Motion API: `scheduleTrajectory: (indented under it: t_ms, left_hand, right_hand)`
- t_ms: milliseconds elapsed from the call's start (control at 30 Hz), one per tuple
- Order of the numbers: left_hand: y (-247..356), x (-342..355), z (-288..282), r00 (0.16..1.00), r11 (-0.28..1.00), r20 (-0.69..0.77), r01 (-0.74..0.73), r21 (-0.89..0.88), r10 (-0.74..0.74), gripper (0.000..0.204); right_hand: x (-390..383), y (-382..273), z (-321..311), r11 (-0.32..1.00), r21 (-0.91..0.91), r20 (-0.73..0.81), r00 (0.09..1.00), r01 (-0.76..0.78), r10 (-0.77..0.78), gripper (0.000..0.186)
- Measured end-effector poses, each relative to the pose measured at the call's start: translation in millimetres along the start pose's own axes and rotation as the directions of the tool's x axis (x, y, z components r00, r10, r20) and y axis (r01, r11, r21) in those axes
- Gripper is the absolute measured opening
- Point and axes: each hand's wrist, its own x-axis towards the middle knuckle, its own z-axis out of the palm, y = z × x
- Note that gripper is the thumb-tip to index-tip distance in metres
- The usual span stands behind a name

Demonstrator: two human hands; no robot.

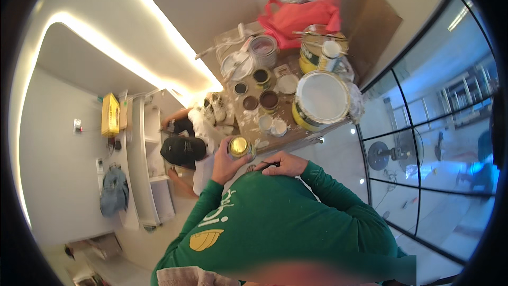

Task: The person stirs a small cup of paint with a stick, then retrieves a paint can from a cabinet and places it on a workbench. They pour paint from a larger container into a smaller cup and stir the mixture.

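Note:
My left hand (226,162) is wrapped round a small paint can (239,147) with a gold-coloured top, held upright in front of my chest. Close by on its right, my right hand (287,164) is curled near my shirt; a thin dark thing shows at its fingers, too small to make out. Beyond both hands stands a paint-spattered table (244,122). It carries small open cans of dark brown paint (269,99) and black paint (261,76), a brown lid (250,103), and white cups (278,126) near the front edge.
A large yellow bucket (321,98) with a white top fills the table's right side. Behind it are another bucket (308,64) and a red bag (301,17). At left, a person in a black cap (183,150) crouches by white shelving (151,161). Black-framed glass (418,132) stands at right.

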Motion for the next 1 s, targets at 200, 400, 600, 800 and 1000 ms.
scheduleTrajectory:
  t_ms: [200,400,600,800,1000]
  left_hand:
    - [1,-37,-8,0.967,0.999,-0.253,-0.034,0.025,0.039,0.084]
    - [-14,-96,-41,0.906,0.992,-0.406,0.094,-0.086,-0.121,0.083]
    - [-68,-171,-104,0.774,0.973,-0.594,0.125,-0.196,-0.219,0.083]
    - [-165,-304,-184,0.518,0.921,-0.761,0.195,-0.338,-0.389,0.081]
    - [-213,-466,-256,0.031,0.865,-0.889,0.250,-0.436,-0.457,0.079]
  right_hand:
    - [22,23,8,0.983,0.096,0.230,0.964,-0.157,0.131,0.041]
    - [57,11,36,0.982,0.113,0.313,0.944,-0.150,0.108,0.038]
    - [138,-2,113,0.960,-0.038,0.433,0.861,-0.278,0.266,0.037]
    - [247,9,259,0.891,-0.347,0.522,0.729,-0.292,0.442,0.039]
    - [332,18,439,0.823,-0.563,0.669,0.540,-0.080,0.511,0.038]
